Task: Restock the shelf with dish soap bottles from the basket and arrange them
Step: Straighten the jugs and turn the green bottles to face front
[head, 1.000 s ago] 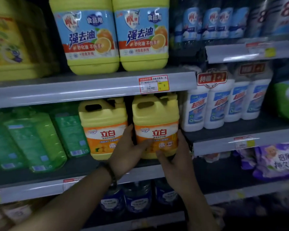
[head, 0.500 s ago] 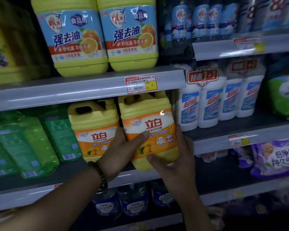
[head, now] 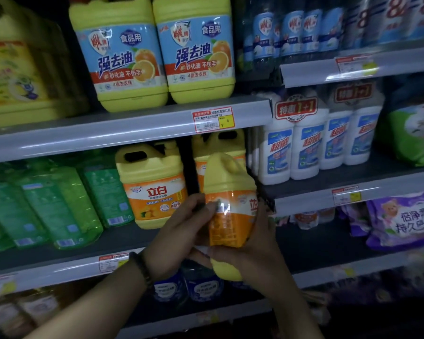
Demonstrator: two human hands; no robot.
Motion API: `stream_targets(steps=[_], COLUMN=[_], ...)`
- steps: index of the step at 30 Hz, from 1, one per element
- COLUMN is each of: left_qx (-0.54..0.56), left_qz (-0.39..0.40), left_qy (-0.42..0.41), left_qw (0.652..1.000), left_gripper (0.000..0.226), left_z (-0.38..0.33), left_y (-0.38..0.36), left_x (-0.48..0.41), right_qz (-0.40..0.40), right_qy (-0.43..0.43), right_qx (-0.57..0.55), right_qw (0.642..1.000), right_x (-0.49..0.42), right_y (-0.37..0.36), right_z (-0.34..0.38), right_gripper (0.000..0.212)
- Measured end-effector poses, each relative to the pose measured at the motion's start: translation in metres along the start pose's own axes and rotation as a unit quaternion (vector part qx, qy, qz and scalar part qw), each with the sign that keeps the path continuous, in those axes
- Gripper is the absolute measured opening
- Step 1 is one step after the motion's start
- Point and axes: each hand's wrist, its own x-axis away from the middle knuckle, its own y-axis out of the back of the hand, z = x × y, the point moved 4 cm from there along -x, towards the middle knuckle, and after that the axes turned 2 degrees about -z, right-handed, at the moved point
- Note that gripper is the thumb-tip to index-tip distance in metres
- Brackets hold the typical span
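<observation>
I hold a yellow dish soap jug with an orange label (head: 230,204) in front of the middle shelf (head: 59,270), off the shelf and turned so its narrow side faces me. My left hand (head: 181,231) grips its left side, fingers on the label. My right hand (head: 255,250) cups its lower right side and base. A matching jug (head: 154,184) stands on the shelf to the left, label forward. Another matching jug (head: 220,145) stands behind the held one, partly hidden. The basket is out of view.
Green refill bottles (head: 59,204) fill the shelf's left part. White bottles (head: 316,145) stand on a shelf to the right. Large yellow jugs with blue labels (head: 157,52) sit on the shelf above. Purple bags (head: 402,221) lie lower right; dark blue bottles (head: 194,287) stand below.
The right-hand jug has come off the shelf toward me and rotated, so its side now faces me. Both hands moved with it. A jug behind it is now exposed.
</observation>
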Motion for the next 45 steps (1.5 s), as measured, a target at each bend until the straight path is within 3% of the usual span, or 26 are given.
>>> stream_targets(steps=[5, 7, 9, 12, 15, 18, 21, 26, 29, 31, 33, 39, 42, 45], left_qx=[-0.017, -0.043, -0.043, 0.011, 0.1, 0.188, 0.202, 0.191, 0.19, 0.177, 0.158, 0.149, 0.136, 0.115], left_qz=[0.004, -0.013, -0.005, 0.068, 0.106, 0.106, 0.066, -0.027, -0.073, -0.1, -0.115, -0.119, -0.108, -0.109], left_qy=[-0.003, -0.013, 0.011, 0.092, 0.125, 0.109, 0.088, 0.033, -0.004, -0.031, -0.052, -0.095, -0.112, -0.114], left_qw=[1.0, 0.999, 0.999, 0.993, 0.981, 0.97, 0.973, 0.981, 0.979, 0.979, 0.979, 0.977, 0.978, 0.981], left_gripper=[0.033, 0.037, 0.049, 0.073, 0.077, 0.068, 0.055, 0.049, 0.047, 0.044, 0.042, 0.052, 0.056, 0.057], left_z=[-0.001, 0.0, 0.008, 0.023, 0.031, 0.03, 0.028, 0.015, 0.01, 0.01, 0.012, 0.016, 0.019, 0.023], left_y=[0.01, 0.017, 0.023, 0.02, 0.01, 0.004, 0.01, 0.024, 0.024, 0.024, 0.022, 0.023, 0.02, 0.015], left_x=[0.005, 0.001, -0.007, -0.021, -0.031, -0.036, -0.038, -0.039, -0.041, -0.043, -0.047, -0.072, -0.081, -0.085], right_qz=[0.045, 0.062, 0.084, 0.131, 0.185, 0.21, 0.181, 0.065, -0.101, -0.163, -0.169, -0.076, -0.033, -0.019], right_qy=[0.048, 0.043, 0.018, -0.014, -0.026, -0.031, -0.04, -0.022, 0.049, 0.112, 0.131, 0.108, 0.078, 0.054], right_qx=[-0.152, -0.204, -0.255, -0.327, -0.377, -0.395, -0.398, -0.393, -0.209, -0.056, -0.011, -0.118, -0.209, -0.233], right_qw=[0.986, 0.976, 0.963, 0.936, 0.907, 0.894, 0.899, 0.917, 0.971, 0.979, 0.977, 0.984, 0.974, 0.971], right_x=[-0.002, -0.001, -0.003, -0.005, -0.004, -0.003, -0.009, -0.01, -0.01, -0.011, -0.017, -0.041, -0.054, -0.062], right_y=[0.005, 0.008, 0.011, 0.01, 0.006, 0.005, 0.013, 0.029, 0.034, 0.034, 0.031, 0.02, 0.024, 0.023], right_z=[0.002, 0.004, 0.004, 0.0, -0.001, 0.003, 0.0, 0.002, 0.002, 0.002, -0.002, -0.019, -0.031, -0.035], right_gripper=[0.1, 0.087, 0.084, 0.082, 0.07, 0.083, 0.083, 0.047, 0.037, 0.038, 0.047, 0.078, 0.076, 0.074])
